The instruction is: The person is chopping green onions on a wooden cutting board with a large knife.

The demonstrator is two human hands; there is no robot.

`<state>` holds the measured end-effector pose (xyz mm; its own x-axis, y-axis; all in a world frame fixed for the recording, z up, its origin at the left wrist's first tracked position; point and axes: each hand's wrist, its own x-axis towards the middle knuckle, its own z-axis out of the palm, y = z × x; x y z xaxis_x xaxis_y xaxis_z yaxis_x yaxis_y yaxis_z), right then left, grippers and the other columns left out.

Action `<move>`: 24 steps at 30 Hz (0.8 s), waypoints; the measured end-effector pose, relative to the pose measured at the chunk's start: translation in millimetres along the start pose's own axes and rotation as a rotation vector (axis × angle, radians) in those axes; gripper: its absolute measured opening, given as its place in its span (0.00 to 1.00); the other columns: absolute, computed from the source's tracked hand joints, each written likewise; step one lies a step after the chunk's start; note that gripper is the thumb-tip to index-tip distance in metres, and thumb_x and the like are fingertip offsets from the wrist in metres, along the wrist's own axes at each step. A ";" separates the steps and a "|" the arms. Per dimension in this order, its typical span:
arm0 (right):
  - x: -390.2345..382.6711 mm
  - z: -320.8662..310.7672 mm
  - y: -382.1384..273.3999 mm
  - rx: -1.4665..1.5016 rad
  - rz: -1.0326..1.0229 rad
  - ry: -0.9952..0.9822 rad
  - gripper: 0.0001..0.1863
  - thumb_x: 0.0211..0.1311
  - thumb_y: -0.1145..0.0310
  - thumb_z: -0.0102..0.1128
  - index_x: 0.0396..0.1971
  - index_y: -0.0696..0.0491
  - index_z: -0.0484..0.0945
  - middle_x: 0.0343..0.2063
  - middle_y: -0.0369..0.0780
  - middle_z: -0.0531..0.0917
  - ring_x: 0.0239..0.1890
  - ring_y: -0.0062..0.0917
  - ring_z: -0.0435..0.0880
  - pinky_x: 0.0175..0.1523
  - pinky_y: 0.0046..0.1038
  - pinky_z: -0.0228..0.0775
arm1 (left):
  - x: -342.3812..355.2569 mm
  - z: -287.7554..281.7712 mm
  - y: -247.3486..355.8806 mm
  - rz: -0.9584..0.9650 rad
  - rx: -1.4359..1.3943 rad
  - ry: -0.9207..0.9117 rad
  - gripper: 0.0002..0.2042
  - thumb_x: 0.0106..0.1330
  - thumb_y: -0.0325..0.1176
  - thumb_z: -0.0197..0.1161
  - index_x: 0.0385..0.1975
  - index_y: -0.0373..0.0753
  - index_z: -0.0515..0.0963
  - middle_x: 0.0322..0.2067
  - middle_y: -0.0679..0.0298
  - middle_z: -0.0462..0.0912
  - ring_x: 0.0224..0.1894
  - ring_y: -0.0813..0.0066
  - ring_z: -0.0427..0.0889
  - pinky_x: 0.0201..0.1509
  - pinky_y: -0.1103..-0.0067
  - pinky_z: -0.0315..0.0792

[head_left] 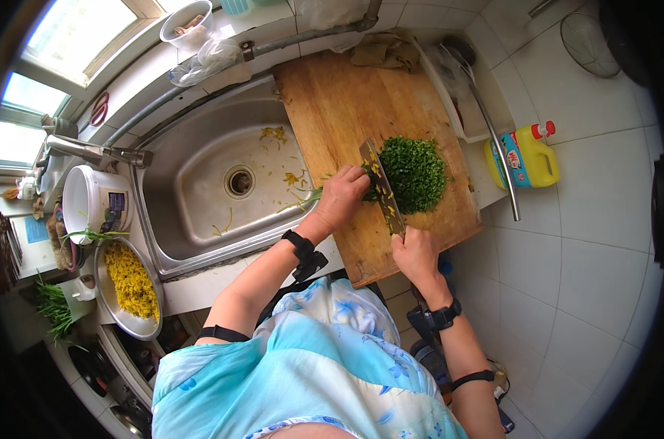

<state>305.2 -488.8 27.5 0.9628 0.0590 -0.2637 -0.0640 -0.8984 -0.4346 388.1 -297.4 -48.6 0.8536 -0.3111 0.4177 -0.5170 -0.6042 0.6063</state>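
Observation:
My right hand (418, 256) is closed round the handle of a broad kitchen cleaver. Its blade (382, 189), dotted with yellow and green bits, stands between my left hand and a heap of finely chopped chives (414, 174). My left hand (342, 196) is closed over a bunch of chives against the blade's left side. Thin stalk ends (311, 196) stick out behind it over the sink's edge, while most of the bunch is hidden under the fingers. All this rests on a large wooden cutting board (325, 95) overlapping the sink.
Left of the board lies a steel sink (200, 168) with yellow and green scraps. Beyond it are a white bucket (83, 197), a bowl of chopped yellow food (149, 331) and more long chives (52, 311). At right stand a yellow jug (541, 164) and a metal rod (502, 157).

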 end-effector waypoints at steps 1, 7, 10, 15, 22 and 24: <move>4.6 3.4 -0.8 0.001 0.001 -0.001 0.11 0.56 0.66 0.59 0.23 0.59 0.80 0.21 0.55 0.81 0.27 0.52 0.82 0.33 0.48 0.74 | -0.1 0.4 -0.2 0.000 0.000 -0.001 0.07 0.50 0.23 0.64 0.24 0.38 0.72 0.31 0.60 0.76 0.36 0.58 0.77 0.37 0.69 0.75; 32.2 19.5 -24.9 -0.116 0.076 0.006 0.11 0.56 0.63 0.58 0.25 0.57 0.82 0.24 0.53 0.84 0.29 0.49 0.85 0.37 0.47 0.77 | -1.0 -2.2 4.1 0.005 -0.023 -0.033 0.08 0.49 0.27 0.68 0.26 0.38 0.74 0.33 0.60 0.77 0.38 0.57 0.78 0.39 0.69 0.76; 33.1 16.6 -21.6 -0.072 0.054 0.014 0.11 0.56 0.64 0.58 0.25 0.57 0.81 0.25 0.53 0.84 0.30 0.49 0.85 0.36 0.47 0.77 | 0.7 -8.3 5.7 0.040 0.008 -0.078 0.09 0.49 0.28 0.68 0.27 0.38 0.75 0.35 0.60 0.78 0.40 0.58 0.78 0.41 0.69 0.76; 30.5 16.9 -15.7 -0.043 0.049 0.019 0.12 0.56 0.63 0.58 0.25 0.58 0.81 0.25 0.54 0.83 0.30 0.50 0.84 0.37 0.47 0.77 | -1.4 -5.4 2.1 0.110 0.078 -0.051 0.08 0.49 0.28 0.66 0.28 0.38 0.74 0.36 0.61 0.77 0.41 0.59 0.78 0.42 0.68 0.75; 19.2 13.0 26.6 0.098 0.076 0.145 0.13 0.56 0.64 0.56 0.21 0.59 0.79 0.22 0.56 0.81 0.26 0.54 0.82 0.34 0.50 0.75 | -0.5 1.7 -2.8 0.164 0.113 -0.052 0.06 0.51 0.26 0.64 0.26 0.38 0.74 0.37 0.61 0.78 0.40 0.59 0.79 0.40 0.70 0.76; 19.6 10.3 26.3 0.128 0.075 0.194 0.13 0.55 0.65 0.55 0.19 0.58 0.78 0.20 0.56 0.80 0.24 0.54 0.81 0.32 0.51 0.74 | 6.4 4.4 -3.8 0.152 0.117 -0.059 0.05 0.51 0.26 0.61 0.27 0.38 0.74 0.37 0.61 0.78 0.40 0.60 0.78 0.42 0.70 0.75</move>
<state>319.7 -506.8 2.1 0.9857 -0.1014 -0.1348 -0.1581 -0.8340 -0.5286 395.8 -300.4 -51.2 0.7707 -0.4454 0.4558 -0.6318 -0.6272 0.4554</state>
